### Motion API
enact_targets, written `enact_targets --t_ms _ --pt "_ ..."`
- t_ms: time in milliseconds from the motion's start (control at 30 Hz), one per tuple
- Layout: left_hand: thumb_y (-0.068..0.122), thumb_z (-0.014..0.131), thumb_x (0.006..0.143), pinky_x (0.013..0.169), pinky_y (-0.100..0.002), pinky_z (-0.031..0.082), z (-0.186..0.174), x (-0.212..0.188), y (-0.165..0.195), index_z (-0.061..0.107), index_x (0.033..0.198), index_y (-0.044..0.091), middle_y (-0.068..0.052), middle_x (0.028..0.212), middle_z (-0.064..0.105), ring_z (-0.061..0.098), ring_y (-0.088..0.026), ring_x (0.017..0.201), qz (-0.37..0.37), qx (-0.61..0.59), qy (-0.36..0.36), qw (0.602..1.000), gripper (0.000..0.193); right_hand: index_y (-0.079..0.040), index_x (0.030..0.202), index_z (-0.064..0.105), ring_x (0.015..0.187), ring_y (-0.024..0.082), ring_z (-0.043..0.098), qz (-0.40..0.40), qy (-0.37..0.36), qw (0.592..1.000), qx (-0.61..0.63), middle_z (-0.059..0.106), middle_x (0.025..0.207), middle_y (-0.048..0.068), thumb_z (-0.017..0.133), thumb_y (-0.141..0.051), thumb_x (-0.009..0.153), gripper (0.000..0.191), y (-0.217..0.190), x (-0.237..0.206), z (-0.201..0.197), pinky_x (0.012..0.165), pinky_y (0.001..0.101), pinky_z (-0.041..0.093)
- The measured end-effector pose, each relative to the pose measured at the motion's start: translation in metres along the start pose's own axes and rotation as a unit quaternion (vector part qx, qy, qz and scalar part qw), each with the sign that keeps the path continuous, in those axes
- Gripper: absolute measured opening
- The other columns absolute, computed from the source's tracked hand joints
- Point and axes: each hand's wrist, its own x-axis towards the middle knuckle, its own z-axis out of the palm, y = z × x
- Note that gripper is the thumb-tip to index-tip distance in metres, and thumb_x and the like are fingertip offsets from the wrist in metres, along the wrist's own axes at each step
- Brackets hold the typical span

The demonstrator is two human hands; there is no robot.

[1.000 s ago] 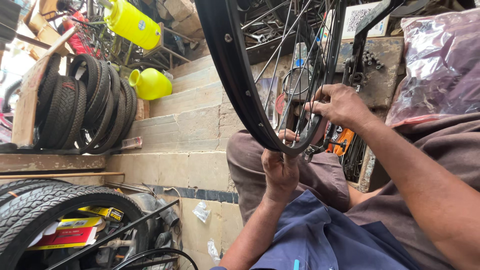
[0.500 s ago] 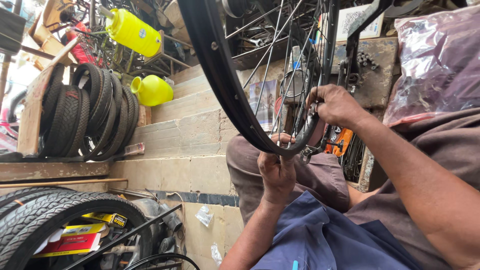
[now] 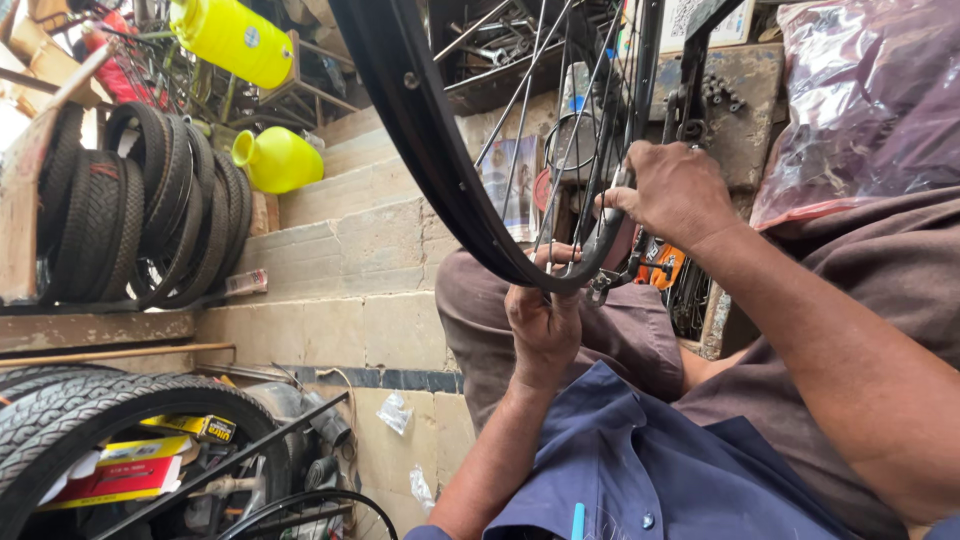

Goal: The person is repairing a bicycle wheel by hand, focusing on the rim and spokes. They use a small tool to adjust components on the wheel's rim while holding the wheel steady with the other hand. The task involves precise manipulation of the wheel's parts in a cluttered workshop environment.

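A black bicycle wheel rim [image 3: 430, 150] with thin metal spokes [image 3: 560, 130] arcs from the top of the view down to my lap. My left hand [image 3: 543, 322] grips the lowest part of the rim from below, fingers curled up around it. My right hand [image 3: 675, 190] is closed on the rim's right side, just above a small metal part [image 3: 603, 284] sticking out at the rim's bottom. My brown trouser knee [image 3: 480, 300] lies under the wheel.
Several black tyres [image 3: 150, 220] stand on a wooden shelf at left, with yellow plastic jugs [image 3: 270, 160] above them. A mounted tyre [image 3: 90, 420] and cardboard boxes lie at bottom left. Stone steps [image 3: 370, 250] rise ahead. A plastic bag [image 3: 860, 100] sits at upper right.
The view has shifted left and closer, so the rim sits further right. Both hands keep their hold on the rim's lower part.
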Motion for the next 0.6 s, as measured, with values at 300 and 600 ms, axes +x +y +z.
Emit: enact_targets --t_ms 300,600 --pt "0.036 0.063 0.11 0.091 -0.028 0.056 0.001 0.001 -0.005 0.067 0.115 0.003 -0.007 0.117 0.068 0.067 -0.014 0.104 0.044 0.03 -0.001 0.999 0.034 0.001 0.116 0.068 0.104 0.04 0.067 -0.05 -0.03 0.998 0.02 0.07 0.105 0.024 0.072 -0.039 0.096 0.044 0.02 0.016 0.02 0.095 0.0509 0.051" --pt "0.036 0.065 0.108 0.082 -0.027 0.055 -0.002 -0.003 0.0 0.066 0.114 0.001 -0.006 0.108 0.068 0.067 -0.012 0.093 0.014 -0.02 0.023 0.999 0.035 -0.016 0.122 0.075 0.102 0.024 0.071 -0.02 -0.093 0.978 0.187 0.076 0.114 0.01 0.064 -0.015 0.094 0.03 0.029 0.027 0.026 0.097 0.039 0.054"
